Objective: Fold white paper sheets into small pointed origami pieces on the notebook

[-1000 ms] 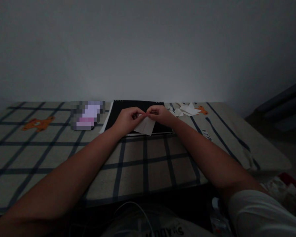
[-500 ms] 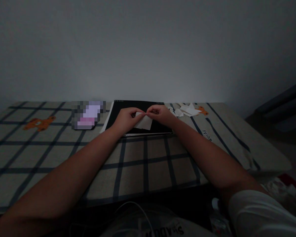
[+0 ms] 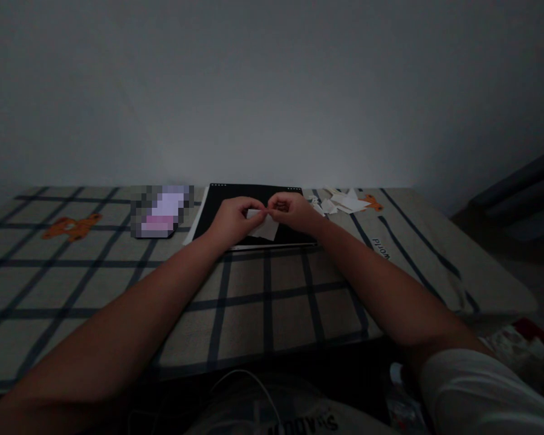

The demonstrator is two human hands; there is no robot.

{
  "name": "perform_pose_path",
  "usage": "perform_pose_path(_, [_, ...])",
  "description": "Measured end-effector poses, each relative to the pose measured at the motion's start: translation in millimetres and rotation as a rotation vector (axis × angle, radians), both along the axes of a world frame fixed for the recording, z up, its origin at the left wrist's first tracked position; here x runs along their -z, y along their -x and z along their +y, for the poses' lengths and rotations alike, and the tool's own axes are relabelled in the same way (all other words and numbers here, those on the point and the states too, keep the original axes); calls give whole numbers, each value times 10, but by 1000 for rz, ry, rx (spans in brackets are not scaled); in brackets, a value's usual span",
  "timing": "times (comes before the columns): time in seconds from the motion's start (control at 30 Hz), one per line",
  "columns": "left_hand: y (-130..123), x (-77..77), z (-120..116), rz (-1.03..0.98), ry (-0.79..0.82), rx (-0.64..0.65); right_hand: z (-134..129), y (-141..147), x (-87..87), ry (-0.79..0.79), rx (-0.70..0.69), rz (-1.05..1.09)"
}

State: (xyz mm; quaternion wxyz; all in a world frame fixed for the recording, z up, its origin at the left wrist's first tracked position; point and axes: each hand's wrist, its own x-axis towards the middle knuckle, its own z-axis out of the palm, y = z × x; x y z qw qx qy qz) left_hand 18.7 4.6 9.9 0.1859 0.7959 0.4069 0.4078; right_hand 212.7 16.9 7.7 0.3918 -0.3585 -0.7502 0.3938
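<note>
A small piece of white paper (image 3: 265,229) is pinched at its top edge between my two hands, above a black spiral-hole notebook (image 3: 226,192). My left hand (image 3: 236,219) closes thumb and fingertips on the paper's upper left part. From the right, my right hand (image 3: 294,210) pinches the same top edge, its fingers curled and its fingertips touching those of the left. The notebook lies on white sheets that show along its left side.
Several white paper scraps (image 3: 350,202) lie right of the notebook. A phone with a blurred screen (image 3: 165,210) is on the left. A checked cloth (image 3: 263,302) covers the table, against a grey wall. A plastic bottle (image 3: 403,402) stands below the front edge.
The paper has tilted slightly and dropped a little between my fingers. My right fingertips have shifted slightly against the left ones; both arms are almost unmoved.
</note>
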Motion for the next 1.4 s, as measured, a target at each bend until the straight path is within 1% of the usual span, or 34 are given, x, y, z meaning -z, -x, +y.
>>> perform_pose_path(0.13, [-24, -19, -25, 7, -55, 7, -31, 11, -46, -34, -15, -23])
perform_pose_path(0.23, [-20, -46, -36, 8, -48, -2, -30, -6, -76, -28, -41, -20])
perform_pose_path(0.4, [16, -60, -22, -27, -27, -42, -3, -68, -107, -11, -29, -41])
perform_pose_path(0.57, [28, -61, -4, -30, -16, -56, 47, -126, -85, -10, -49, -56])
perform_pose_path(0.63, [47, -75, 12, -46, -13, -100, 88, -170, -56, -3, -51, -32])
perform_pose_path(0.73, [89, -94, 51, -100, 17, -218, 159, -243, -11, 10, -37, 33])
perform_pose_path(0.8, [100, -92, 72, -142, 41, -271, 191, -262, 16, 21, -5, 60])
perform_pose_path(0.93, [60, -57, 71, -235, 137, -201, 188, -192, 65, 40, -12, 93])
perform_pose_path(1.1, [44, 11, 93, -320, 225, -157, 146, -115, 101, -22, 24, 28])
perform_pose_path(1.2, [74, 66, 149, -344, 237, -139, 148, -123, 103, -29, 61, 2])
perform_pose_path(1.3, [92, 107, 190, -326, 248, -131, 153, -134, 97, -22, 98, -1])
perform_pose_path(1.4, [96, 124, 204, -291, 225, -131, 147, -138, 88, -1, 117, 1])
